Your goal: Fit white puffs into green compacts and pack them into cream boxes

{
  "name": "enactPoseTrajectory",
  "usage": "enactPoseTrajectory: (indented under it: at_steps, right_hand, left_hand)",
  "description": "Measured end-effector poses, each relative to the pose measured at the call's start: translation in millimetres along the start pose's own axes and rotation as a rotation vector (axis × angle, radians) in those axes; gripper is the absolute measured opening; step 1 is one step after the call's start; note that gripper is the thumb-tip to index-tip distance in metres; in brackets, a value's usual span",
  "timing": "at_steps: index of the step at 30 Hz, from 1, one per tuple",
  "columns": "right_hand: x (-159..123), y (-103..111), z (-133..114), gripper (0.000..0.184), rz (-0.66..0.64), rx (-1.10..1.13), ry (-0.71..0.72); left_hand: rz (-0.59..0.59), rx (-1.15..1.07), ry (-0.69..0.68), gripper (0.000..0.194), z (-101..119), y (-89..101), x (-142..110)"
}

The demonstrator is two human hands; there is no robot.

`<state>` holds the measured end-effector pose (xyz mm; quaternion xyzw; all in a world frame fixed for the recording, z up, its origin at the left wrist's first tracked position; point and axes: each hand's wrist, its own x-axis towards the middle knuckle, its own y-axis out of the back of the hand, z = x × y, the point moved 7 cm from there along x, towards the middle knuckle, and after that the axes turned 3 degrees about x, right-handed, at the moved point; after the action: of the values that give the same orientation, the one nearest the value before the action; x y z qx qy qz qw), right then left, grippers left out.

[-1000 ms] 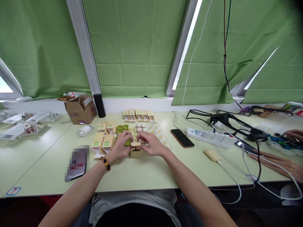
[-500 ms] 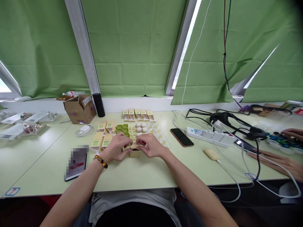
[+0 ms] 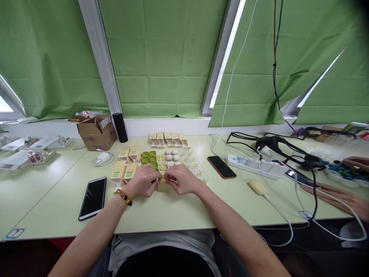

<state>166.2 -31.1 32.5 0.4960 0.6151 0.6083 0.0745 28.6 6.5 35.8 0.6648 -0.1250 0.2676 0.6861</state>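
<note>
Between my two hands stands a small tan cardboard box near the middle of the table. My left hand, with a beaded bracelet on its wrist, pinches the box's upper left side. My right hand pinches its upper right side, and the fingers partly hide the top. Just beyond my hands are green square cups, small yellowish pieces, white rounded pieces and clear plastic parts. Tan boxes with green labels stand left of them, and a row of similar boxes sits behind.
A phone lies left of my arm, another phone to the right. A power strip, cables and a black headset occupy the right side. A carton stands back left. Another person's hands are at far right.
My fingers have closed in over the top of the small box, hiding more of it. The left phone's screen is now dark. Other things have stayed in place.
</note>
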Motion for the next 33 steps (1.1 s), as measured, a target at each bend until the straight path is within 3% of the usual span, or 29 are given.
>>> enactPoseTrajectory:
  at_steps: [9,15,18,21,24,29,33]
  right_hand:
    - [0,3,1,0.012,-0.012,0.075,0.001]
    - [2,7,4,0.017,-0.097,0.155,-0.072]
    - [2,9,8,0.009,-0.128,0.142,-0.161]
    - [1,8,11,0.023,-0.168,0.076,-0.222]
    - [0,5,14,0.029,-0.213,0.006,-0.242]
    - [-2,8,26,0.022,-0.224,-0.069,-0.321]
    - [-2,11,27,0.023,-0.268,0.016,-0.352]
  left_hand:
    - [0.005,-0.027,-0.015,0.013,-1,-2.1,-1]
    - [-0.001,-0.062,-0.025,0.020,2,-2.0,-1]
    - [0.031,-0.006,0.034,0.021,-5,-2.5,-2]
    - [0.106,0.090,0.178,0.024,-21,-2.7,-5]
    - [0.097,0.164,0.282,0.034,-33,-8.2,-9]
    - [0.069,0.142,0.281,0.022,-30,-9.5,-8]
    - [0.076,0.156,0.311,0.026,-28,-6.1,-7]
